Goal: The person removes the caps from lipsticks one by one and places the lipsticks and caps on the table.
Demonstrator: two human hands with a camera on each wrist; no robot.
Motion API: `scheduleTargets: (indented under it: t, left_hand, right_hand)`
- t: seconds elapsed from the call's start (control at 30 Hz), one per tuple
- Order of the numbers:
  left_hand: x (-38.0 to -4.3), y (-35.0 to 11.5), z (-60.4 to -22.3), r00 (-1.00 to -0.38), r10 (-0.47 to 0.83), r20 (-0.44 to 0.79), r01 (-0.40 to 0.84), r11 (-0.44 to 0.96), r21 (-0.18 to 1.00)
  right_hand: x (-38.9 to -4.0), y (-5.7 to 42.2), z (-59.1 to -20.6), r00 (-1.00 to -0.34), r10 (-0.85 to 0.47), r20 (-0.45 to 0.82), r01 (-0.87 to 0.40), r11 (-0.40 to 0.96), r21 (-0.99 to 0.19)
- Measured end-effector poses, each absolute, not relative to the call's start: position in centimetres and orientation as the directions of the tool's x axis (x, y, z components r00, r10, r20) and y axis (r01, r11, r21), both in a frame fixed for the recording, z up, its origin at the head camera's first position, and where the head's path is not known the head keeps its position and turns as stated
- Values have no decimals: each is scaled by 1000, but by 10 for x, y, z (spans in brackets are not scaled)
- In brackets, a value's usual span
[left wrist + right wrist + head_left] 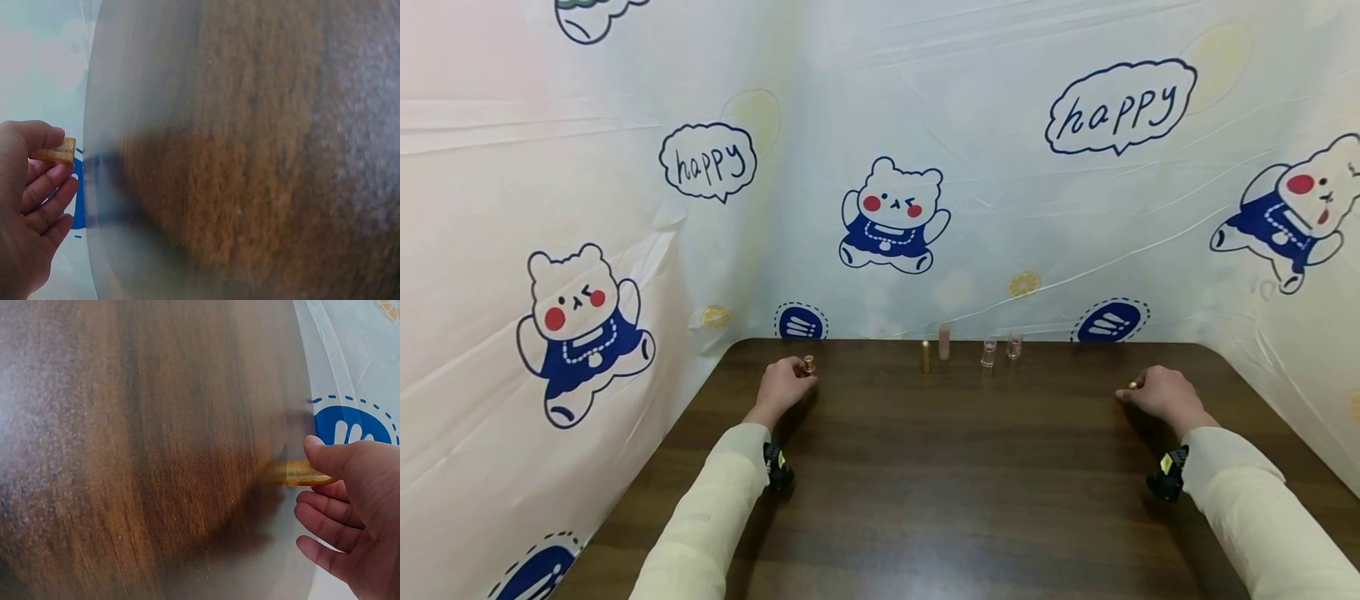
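At the far left of the table, my left hand [783, 387] pinches a short, shiny gold cylinder [808, 364]. The left wrist view has this gold cylinder [65, 150] between thumb and forefinger, the other fingers loosely bent below. Over on the right side, my right hand [1165, 393] pinches a small gold tube [301, 473] between thumb and fingertips, its end pointing inward to the table's middle. Most of that tube is hidden by the hand in the head view. Between the hands, toward the back edge, stand a slim gold tube [926, 357] and a pink tube [943, 342].
Right of the pink tube stand two small clear containers [988, 353], both near the back edge of the dark wooden table [955, 467]. A printed cloth [1000, 208] with bears and "happy" bubbles hangs behind the table and along both sides.
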State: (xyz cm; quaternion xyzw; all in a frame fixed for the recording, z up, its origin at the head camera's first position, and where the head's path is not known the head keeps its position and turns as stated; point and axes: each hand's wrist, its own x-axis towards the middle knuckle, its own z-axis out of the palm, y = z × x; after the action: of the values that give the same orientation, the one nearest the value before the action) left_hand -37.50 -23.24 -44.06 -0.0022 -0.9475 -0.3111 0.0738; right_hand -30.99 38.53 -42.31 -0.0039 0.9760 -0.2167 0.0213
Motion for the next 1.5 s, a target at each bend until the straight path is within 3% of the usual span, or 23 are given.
scheduleTargets:
  t: [0.63, 0.83, 1.2, 1.5]
  left_hand:
    - [-373, -234, -443, -988, -37, 147, 57, 811, 582]
    - [-372, -235, -447, -989, -45, 139, 43, 819, 572]
    - [-371, -235, -452, -990, -40, 135, 43, 828, 559]
    - [-369, -234, -451, -991, -38, 127, 40, 830, 557]
  right_hand:
    - [-309, 387, -412, -999, 1, -44, 21, 895, -446]
    - [-311, 384, -410, -1000, 15, 2, 12, 909, -416]
    - [-318, 365, -404, -981, 16, 195, -73, 895, -439]
    - [-328, 344, -400, -978, 16, 209, -90, 868, -489]
